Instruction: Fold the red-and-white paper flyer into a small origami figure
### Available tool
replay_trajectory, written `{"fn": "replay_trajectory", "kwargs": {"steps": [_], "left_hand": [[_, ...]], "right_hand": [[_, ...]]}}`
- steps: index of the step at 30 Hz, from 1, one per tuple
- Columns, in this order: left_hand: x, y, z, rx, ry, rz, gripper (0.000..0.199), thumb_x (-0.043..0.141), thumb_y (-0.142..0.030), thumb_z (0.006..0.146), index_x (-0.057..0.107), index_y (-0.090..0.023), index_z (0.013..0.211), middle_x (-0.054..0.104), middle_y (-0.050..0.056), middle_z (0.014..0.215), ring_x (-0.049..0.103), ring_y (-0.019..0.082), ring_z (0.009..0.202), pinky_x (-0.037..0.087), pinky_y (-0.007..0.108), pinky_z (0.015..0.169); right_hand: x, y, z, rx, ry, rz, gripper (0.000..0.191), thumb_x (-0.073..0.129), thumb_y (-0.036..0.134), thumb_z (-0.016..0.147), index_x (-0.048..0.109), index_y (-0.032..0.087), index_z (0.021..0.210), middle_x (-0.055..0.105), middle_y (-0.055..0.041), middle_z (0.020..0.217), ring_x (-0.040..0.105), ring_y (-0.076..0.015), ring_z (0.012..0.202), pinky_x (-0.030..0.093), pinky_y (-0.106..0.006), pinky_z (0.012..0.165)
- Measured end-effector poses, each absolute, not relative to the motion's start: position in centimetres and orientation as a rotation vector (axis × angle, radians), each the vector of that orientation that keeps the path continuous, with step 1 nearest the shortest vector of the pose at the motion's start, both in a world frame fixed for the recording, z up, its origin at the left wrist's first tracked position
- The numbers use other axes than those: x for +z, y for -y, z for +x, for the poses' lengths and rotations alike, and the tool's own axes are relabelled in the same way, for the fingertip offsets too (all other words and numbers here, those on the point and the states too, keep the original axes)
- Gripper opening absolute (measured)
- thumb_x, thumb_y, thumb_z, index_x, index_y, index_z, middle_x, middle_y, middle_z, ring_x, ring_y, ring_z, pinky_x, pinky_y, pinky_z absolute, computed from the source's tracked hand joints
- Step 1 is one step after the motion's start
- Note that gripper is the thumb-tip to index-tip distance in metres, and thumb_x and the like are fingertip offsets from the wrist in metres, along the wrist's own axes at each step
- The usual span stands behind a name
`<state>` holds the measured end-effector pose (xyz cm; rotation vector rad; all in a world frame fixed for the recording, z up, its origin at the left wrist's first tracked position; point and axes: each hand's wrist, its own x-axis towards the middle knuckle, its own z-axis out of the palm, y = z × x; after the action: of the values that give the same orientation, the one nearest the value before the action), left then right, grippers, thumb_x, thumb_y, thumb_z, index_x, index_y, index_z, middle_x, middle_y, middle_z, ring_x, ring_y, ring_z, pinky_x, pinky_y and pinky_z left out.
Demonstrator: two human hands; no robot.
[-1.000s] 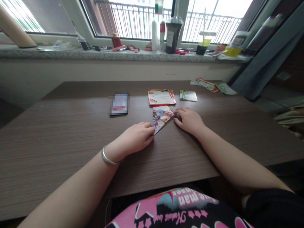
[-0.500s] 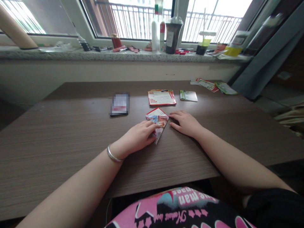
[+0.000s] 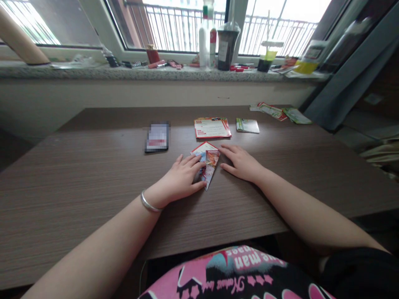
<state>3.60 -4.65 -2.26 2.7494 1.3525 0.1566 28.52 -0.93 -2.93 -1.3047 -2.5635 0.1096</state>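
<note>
A folded sheet of printed paper (image 3: 212, 161), kite-shaped with its sharp point toward me, lies flat on the table. Its far end shows a white triangle with a red edge. My left hand (image 3: 183, 176), a silver bangle at its wrist, rests with fingers spread over the left side of the paper and hides part of it. My right hand (image 3: 241, 162) lies on the table with fingers apart, its index fingertip at the paper's right corner.
Just beyond the paper is a stack of printed sheets (image 3: 212, 128), with a smaller stack of cards (image 3: 247, 126) to its right. A blurred-out phone-like object (image 3: 157, 137) lies left. More leaflets (image 3: 272, 111) sit at the back right. Bottles and cups line the windowsill (image 3: 174, 74).
My left fingers have spread wider over the paper. The paper has turned slightly and shifted a little left, showing its middle seam, and my right hand has moved slightly left with it.
</note>
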Motion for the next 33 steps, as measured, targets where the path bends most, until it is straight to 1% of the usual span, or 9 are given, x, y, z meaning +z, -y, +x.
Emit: {"fn": "replay_trajectory", "kwargs": {"steps": [2,6,10,14,19,23,26,30,33], "left_hand": [[-2.11,4.65,3.55,0.146,-1.336,2.742,0.058,0.054,-0.053,0.087,0.05,-0.021,0.135,0.039,0.013,0.152,0.032,0.031,0.141,0.02,0.059,0.115],[-2.07,4.59,3.44,0.147,-1.303,2.741,0.057,0.058,-0.052,0.084,0.052,-0.022,0.132,0.041,0.012,0.151,0.032,0.03,0.141,0.019,0.058,0.116],[-2.21,4.6,3.35,0.155,-1.283,2.744,0.056,0.058,-0.052,0.085,0.052,-0.022,0.132,0.04,0.012,0.151,0.032,0.03,0.141,0.02,0.058,0.116],[-2.35,4.5,3.17,0.158,-1.28,2.74,0.055,0.056,-0.053,0.086,0.052,-0.024,0.133,0.04,0.011,0.152,0.033,0.03,0.141,0.022,0.058,0.115],[-2.23,4.28,2.95,0.181,-1.271,2.731,0.051,0.058,-0.054,0.085,0.055,-0.029,0.13,0.043,0.007,0.15,0.035,0.031,0.14,0.018,0.061,0.115],[-2.16,4.26,2.93,0.191,-1.279,2.71,0.051,0.058,-0.057,0.085,0.056,-0.03,0.127,0.043,0.007,0.15,0.037,0.031,0.138,0.02,0.06,0.114],[-2.28,4.34,2.92,0.196,-1.298,2.73,0.051,0.06,-0.056,0.084,0.056,-0.03,0.128,0.044,0.007,0.149,0.039,0.031,0.136,0.023,0.06,0.113],[-2.32,4.59,2.96,0.22,-1.318,2.795,0.05,0.061,-0.054,0.084,0.058,-0.027,0.126,0.048,0.008,0.145,0.043,0.032,0.132,0.03,0.053,0.111],[-2.11,4.85,3.1,0.246,-1.328,2.826,0.05,0.058,-0.055,0.086,0.059,-0.024,0.125,0.051,0.011,0.141,0.046,0.032,0.128,0.036,0.048,0.108]], "right_hand": [[-2.95,0.94,28.45,0.13,2.575,-1.28,0.06,0.05,0.042,0.092,0.04,0.017,0.146,0.042,-0.0139,0.149,0.04,-0.0288,0.135,0.036,-0.047,0.11],[-3.01,0.87,28.41,0.188,2.579,-1.195,0.063,0.05,0.042,0.092,0.036,0.017,0.148,0.047,-0.0135,0.145,0.041,-0.0268,0.134,0.034,-0.047,0.112],[-3.01,0.86,28.34,0.211,2.586,-1.119,0.061,0.051,0.041,0.092,0.039,0.016,0.146,0.05,-0.0142,0.143,0.043,-0.0268,0.132,0.035,-0.047,0.11],[-2.72,0.99,28.28,0.185,2.536,-1.09,0.059,0.051,0.04,0.092,0.041,0.015,0.144,0.056,-0.0141,0.136,0.049,-0.0272,0.125,0.037,-0.047,0.107],[-2.5,0.95,28.48,0.267,2.408,-1.05,0.051,0.051,0.035,0.093,0.045,0.019,0.141,0.061,-0.0106,0.129,0.055,-0.025,0.118,0.041,-0.044,0.103],[-2.58,0.84,28.55,0.348,2.324,-1.074,0.035,0.05,0.031,0.094,0.059,0.019,0.125,0.069,-0.008,0.112,0.06,-0.0234,0.108,0.044,-0.041,0.097],[-2.61,0.84,28.54,0.383,2.317,-1.098,0.027,0.046,0.03,0.095,0.067,0.019,0.108,0.07,-0.0075,0.106,0.061,-0.0227,0.101,0.046,-0.039,0.092],[-2.57,0.88,28.57,0.34,2.405,-1.076,0.026,0.048,0.03,0.095,0.07,0.018,0.091,0.071,-0.0069,0.093,0.061,-0.022,0.092,0.045,-0.038,0.087],[-2.6,0.93,28.57,0.298,2.449,-1.059,0.023,0.051,0.031,0.094,0.07,0.018,0.088,0.07,-0.0068,0.09,0.06,-0.0211,0.089,0.045,-0.037,0.085]]}}
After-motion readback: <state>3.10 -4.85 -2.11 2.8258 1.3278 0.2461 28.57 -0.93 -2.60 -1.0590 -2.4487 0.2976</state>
